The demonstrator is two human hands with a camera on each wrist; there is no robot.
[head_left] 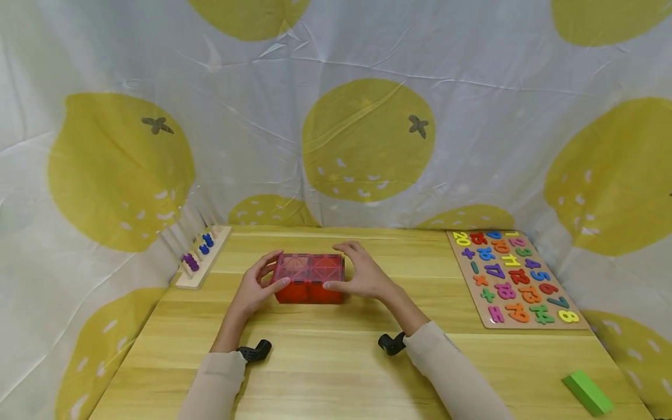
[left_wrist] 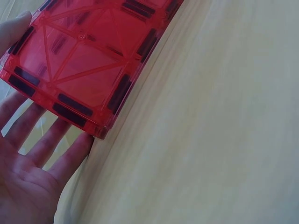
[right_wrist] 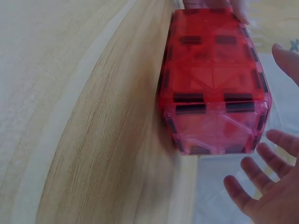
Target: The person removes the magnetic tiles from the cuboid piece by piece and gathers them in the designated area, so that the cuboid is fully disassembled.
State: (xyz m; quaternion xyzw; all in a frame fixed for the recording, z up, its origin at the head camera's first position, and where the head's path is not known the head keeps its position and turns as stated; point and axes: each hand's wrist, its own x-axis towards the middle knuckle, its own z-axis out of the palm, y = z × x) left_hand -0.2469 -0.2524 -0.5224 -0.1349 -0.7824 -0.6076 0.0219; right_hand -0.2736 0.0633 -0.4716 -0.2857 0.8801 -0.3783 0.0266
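A box built of translucent red magnetic tiles (head_left: 310, 293) sits on the wooden table, with dark magnets along its tile edges. My left hand (head_left: 255, 286) holds its left end, thumb at the front and fingers round the back corner. In the left wrist view the fingers (left_wrist: 51, 142) reach to the box's end. My right hand (head_left: 366, 276) is at the right end, fingers spread and thumb near the front. A gap shows between the right fingers (right_wrist: 259, 175) and the pinkish end tile (right_wrist: 217, 128) in the right wrist view.
A wooden peg stand (head_left: 210, 265) with purple and blue pieces is at the back left. On the right lies a number board (head_left: 475, 303) with colourful numerals and signs. A green block (head_left: 588, 392) rests near the front right. A lemon-print cloth (head_left: 472, 146) hangs behind the table.
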